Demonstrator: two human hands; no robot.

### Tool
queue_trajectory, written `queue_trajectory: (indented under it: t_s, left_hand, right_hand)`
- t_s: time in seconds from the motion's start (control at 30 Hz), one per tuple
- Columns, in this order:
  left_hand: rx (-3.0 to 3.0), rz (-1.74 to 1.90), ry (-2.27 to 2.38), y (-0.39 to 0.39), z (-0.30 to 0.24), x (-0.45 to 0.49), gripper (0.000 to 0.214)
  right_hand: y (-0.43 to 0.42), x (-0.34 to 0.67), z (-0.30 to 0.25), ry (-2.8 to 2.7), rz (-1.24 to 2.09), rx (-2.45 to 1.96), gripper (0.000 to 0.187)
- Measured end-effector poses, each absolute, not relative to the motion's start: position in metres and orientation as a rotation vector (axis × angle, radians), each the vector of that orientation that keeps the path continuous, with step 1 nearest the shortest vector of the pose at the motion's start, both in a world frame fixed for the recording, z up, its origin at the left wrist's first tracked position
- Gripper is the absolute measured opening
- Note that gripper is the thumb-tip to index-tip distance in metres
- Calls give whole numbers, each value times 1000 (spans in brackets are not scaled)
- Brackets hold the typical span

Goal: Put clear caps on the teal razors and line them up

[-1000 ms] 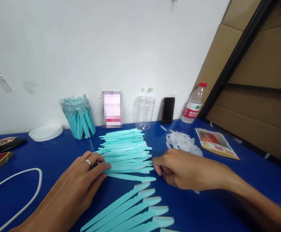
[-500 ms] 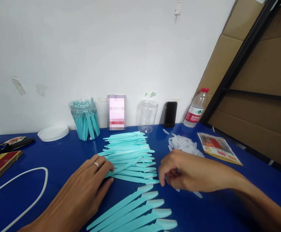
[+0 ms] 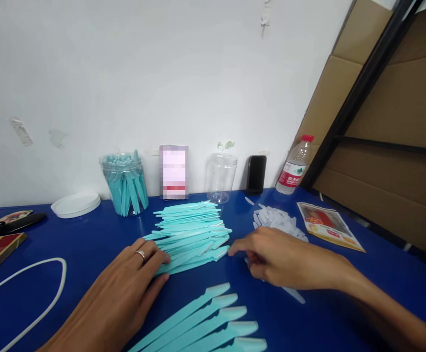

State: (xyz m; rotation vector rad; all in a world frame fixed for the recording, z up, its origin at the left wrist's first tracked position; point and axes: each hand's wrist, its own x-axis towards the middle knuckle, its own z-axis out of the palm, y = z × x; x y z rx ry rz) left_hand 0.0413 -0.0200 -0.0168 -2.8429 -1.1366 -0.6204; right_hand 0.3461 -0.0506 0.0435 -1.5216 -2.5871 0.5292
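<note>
A stacked pile of turquoise eyebrow razors (image 3: pixel 190 237) lies in the middle of the blue table, blades to the right. My left hand (image 3: pixel 132 278), a ring on one finger, rests with its fingertips on the handle ends, thumb apart. Across from it, my right hand (image 3: pixel 267 256) points its index finger at the blade end of the nearest razor in the pile, the other fingers curled below. Closer to me, several more razors (image 3: pixel 201 322) are fanned out. White plastic blade covers (image 3: pixel 279 220) lie heaped behind my right hand, which partly hides them.
Along the wall stand a clear jar of razors (image 3: pixel 124 186), a blurred pink-and-white panel (image 3: pixel 174 171), a clear jar (image 3: pixel 222 178), a black phone (image 3: pixel 257 175) and a water bottle (image 3: pixel 295 166). A white lid (image 3: pixel 75 205), white cable (image 3: pixel 60 283) and printed packet (image 3: pixel 330 227) lie about.
The near razors of the pile have been pushed away from me and closer together. My right index finger has moved forward and straightened along their blade ends. My left hand stays on the handles.
</note>
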Motion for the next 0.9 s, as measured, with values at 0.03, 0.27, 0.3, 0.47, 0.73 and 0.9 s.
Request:
queue_trajectory:
  t_s: [0.03, 0.27, 0.3, 0.47, 0.73, 0.9]
  left_hand:
    - [-2851, -619, -1136, -20, -17, 41, 18]
    - [-2855, -627, -1129, -20, -15, 45, 22]
    - [-2847, -635, -1122, -20, -15, 45, 22]
    - [-2785, -638, -1116, -21, -17, 46, 18]
    - [-2769, -793, -1243, -27, -6, 46, 22]
    - [-2899, -984, -1545, -36, -1, 46, 23]
  right_hand:
    - [-50, 346, 43, -2591, 518, -1535, 34]
    - [-52, 344, 50, -2528, 589, -1586, 22]
    - [-52, 343, 52, -2497, 610, -1581, 21]
    - [-48, 339, 54, -2214, 676, -1508, 26]
    - [-36, 338, 50, -1672, 890, -1290, 15]
    - [-40, 327, 52, -1390, 1129, -1144, 26]
